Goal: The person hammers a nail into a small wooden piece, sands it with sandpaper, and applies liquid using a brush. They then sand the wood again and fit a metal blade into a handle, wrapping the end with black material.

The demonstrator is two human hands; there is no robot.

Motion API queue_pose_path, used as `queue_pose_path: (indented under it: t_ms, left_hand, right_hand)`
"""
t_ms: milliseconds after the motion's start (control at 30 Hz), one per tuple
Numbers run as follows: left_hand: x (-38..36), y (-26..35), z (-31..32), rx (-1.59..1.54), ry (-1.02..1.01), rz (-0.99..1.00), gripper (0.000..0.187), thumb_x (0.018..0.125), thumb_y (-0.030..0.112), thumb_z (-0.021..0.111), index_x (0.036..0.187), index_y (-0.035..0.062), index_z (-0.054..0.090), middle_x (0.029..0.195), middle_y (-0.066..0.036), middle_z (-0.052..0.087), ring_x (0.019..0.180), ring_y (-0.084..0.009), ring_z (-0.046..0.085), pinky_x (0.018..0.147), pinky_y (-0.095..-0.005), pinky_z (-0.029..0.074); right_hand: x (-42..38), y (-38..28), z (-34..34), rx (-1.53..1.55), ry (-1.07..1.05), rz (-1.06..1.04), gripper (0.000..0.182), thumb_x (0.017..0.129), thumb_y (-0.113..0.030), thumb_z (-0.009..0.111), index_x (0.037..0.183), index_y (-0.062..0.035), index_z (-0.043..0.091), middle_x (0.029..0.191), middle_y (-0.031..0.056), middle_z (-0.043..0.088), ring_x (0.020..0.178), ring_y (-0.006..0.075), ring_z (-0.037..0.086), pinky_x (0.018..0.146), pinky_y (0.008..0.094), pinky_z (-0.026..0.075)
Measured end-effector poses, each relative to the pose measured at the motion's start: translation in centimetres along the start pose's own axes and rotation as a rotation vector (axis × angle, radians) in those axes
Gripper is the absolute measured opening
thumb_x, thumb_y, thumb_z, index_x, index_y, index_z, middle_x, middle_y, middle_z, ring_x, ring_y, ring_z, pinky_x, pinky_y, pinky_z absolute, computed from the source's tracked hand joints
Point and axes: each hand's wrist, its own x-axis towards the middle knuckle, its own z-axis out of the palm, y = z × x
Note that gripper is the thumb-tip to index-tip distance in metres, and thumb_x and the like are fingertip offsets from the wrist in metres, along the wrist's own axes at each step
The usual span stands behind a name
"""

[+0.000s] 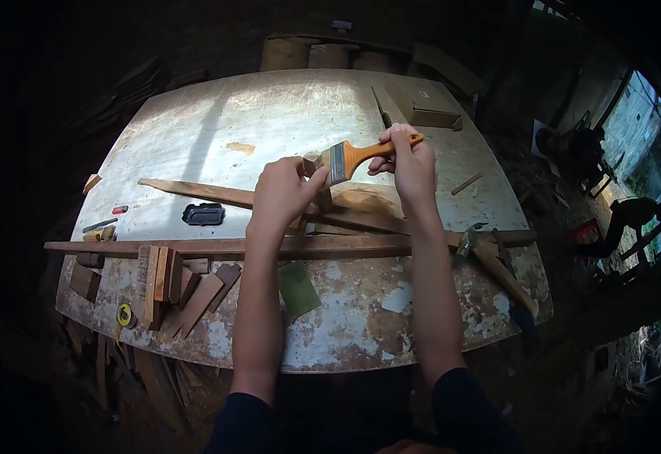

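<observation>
My right hand (411,163) is closed round the orange handle of a paintbrush (357,155), whose metal band and bristles point left. My left hand (286,189) has its fingers closed on a small wooden piece (321,198), right beside the bristles; the fingers partly hide the piece. Below the hands, a long tapered wooden strip (217,193) slants across the table. A longer wooden bar (330,246) runs from left to right under my forearms. The black tray (203,214) lies to the left of my left hand.
On the table (171,129) are a cardboard box (432,110), a handsaw (382,106), a hammer (497,268), a green sheet (298,289), wooden blocks (162,280) and a yellow tape measure (124,315). A thin stick (466,184) lies at the right.
</observation>
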Motion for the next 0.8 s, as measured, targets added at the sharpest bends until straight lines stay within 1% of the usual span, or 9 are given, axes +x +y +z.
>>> queue_pose_path:
  t_ms: [100, 200, 300, 367, 400, 500, 600, 733, 800]
  left_hand:
    - [0.4, -0.8, 0.6, -0.025, 0.023, -0.004, 0.051, 0.096, 0.049, 0.077, 0.093, -0.0014, 0.08, 0.077, -0.016, 0.076, 0.071, -0.0278, 0.073, 0.07, -0.0403, 0.057]
    - [0.5, -0.5, 0.4, 0.006, -0.037, -0.032, 0.05, 0.094, 0.048, 0.078, 0.091, -0.0019, 0.079, 0.081, -0.017, 0.077, 0.074, -0.0293, 0.075, 0.072, -0.041, 0.057]
    - [0.0, 0.1, 0.4, 0.095, 0.069, -0.013, 0.049, 0.092, 0.046, 0.08, 0.086, -0.0027, 0.077, 0.079, -0.021, 0.076, 0.079, -0.039, 0.077, 0.077, -0.0466, 0.061]
    - [0.2, -0.8, 1.2, 0.096, 0.176, 0.03, 0.047, 0.091, 0.044, 0.081, 0.089, -0.0027, 0.077, 0.081, -0.022, 0.076, 0.081, -0.0398, 0.077, 0.079, -0.047, 0.061]
    - [0.2, -0.8, 1.3, 0.095, 0.228, 0.054, 0.047, 0.091, 0.044, 0.081, 0.091, -0.0026, 0.077, 0.081, -0.023, 0.076, 0.082, -0.0402, 0.077, 0.08, -0.0472, 0.061]
    - [0.3, 0.1, 1.2, 0.017, 0.206, -0.039, 0.044, 0.093, 0.04, 0.08, 0.104, -0.0027, 0.079, 0.086, -0.025, 0.077, 0.086, -0.041, 0.078, 0.082, -0.0477, 0.062]
    - [0.1, 0.2, 1.0, -0.036, 0.171, -0.017, 0.044, 0.099, 0.036, 0.074, 0.117, -0.0033, 0.078, 0.091, -0.027, 0.078, 0.089, -0.0421, 0.078, 0.082, -0.0481, 0.061]
    - [0.1, 0.1, 0.6, -0.145, 0.108, -0.049, 0.045, 0.107, 0.035, 0.063, 0.123, -0.0049, 0.074, 0.095, -0.029, 0.078, 0.092, -0.044, 0.078, 0.085, -0.0487, 0.061]
    - [0.1, 0.0, 0.7, -0.161, 0.114, -0.024, 0.046, 0.109, 0.036, 0.058, 0.125, -0.0053, 0.073, 0.095, -0.029, 0.078, 0.092, -0.045, 0.077, 0.087, -0.0492, 0.06]
  right_hand:
    - [-0.3, 0.9, -0.1, -0.212, -0.096, 0.142, 0.029, 0.109, -0.023, 0.064, 0.1, 0.0041, 0.071, 0.077, 0.0085, 0.07, 0.064, 0.0132, 0.072, 0.06, 0.0269, 0.061]
    - [-0.9, 0.4, 0.8, -0.314, -0.191, 0.15, 0.029, 0.107, -0.022, 0.066, 0.098, 0.0041, 0.071, 0.077, 0.0082, 0.072, 0.065, 0.0127, 0.072, 0.061, 0.027, 0.061]
    - [-1.2, -1.3, 1.1, -0.224, -0.12, 0.009, 0.027, 0.108, -0.02, 0.064, 0.098, 0.0032, 0.072, 0.077, 0.0073, 0.071, 0.064, 0.0124, 0.071, 0.061, 0.0269, 0.06]
    - [-1.6, -2.2, 1.4, -0.1, -0.046, -0.08, 0.028, 0.108, -0.02, 0.061, 0.097, 0.003, 0.072, 0.077, 0.0076, 0.071, 0.064, 0.0124, 0.071, 0.062, 0.0267, 0.059]
    - [-1.7, -2.1, 1.5, -0.123, -0.068, -0.042, 0.028, 0.108, -0.02, 0.06, 0.096, 0.003, 0.072, 0.076, 0.0077, 0.071, 0.064, 0.0124, 0.071, 0.062, 0.0269, 0.059]
    - [-1.8, -1.5, 1.8, -0.171, -0.138, 0.077, 0.029, 0.107, -0.02, 0.06, 0.096, 0.0028, 0.073, 0.076, 0.0083, 0.07, 0.064, 0.0124, 0.071, 0.063, 0.0275, 0.059]
    - [-2.0, -1.6, 2.3, -0.254, -0.113, 0.064, 0.028, 0.107, -0.02, 0.06, 0.097, 0.0029, 0.073, 0.076, 0.0089, 0.071, 0.065, 0.0125, 0.071, 0.063, 0.0273, 0.06]
    - [-2.7, -3.6, 2.4, -0.072, -0.084, -0.076, 0.03, 0.107, -0.02, 0.059, 0.097, 0.0039, 0.074, 0.076, 0.0085, 0.072, 0.067, 0.0126, 0.073, 0.067, 0.0269, 0.061]
    - [-2.3, -2.3, 2.0, -0.211, -0.159, 0.021, 0.031, 0.108, -0.019, 0.056, 0.097, 0.0039, 0.073, 0.078, 0.0085, 0.072, 0.068, 0.0132, 0.073, 0.068, 0.0271, 0.061]
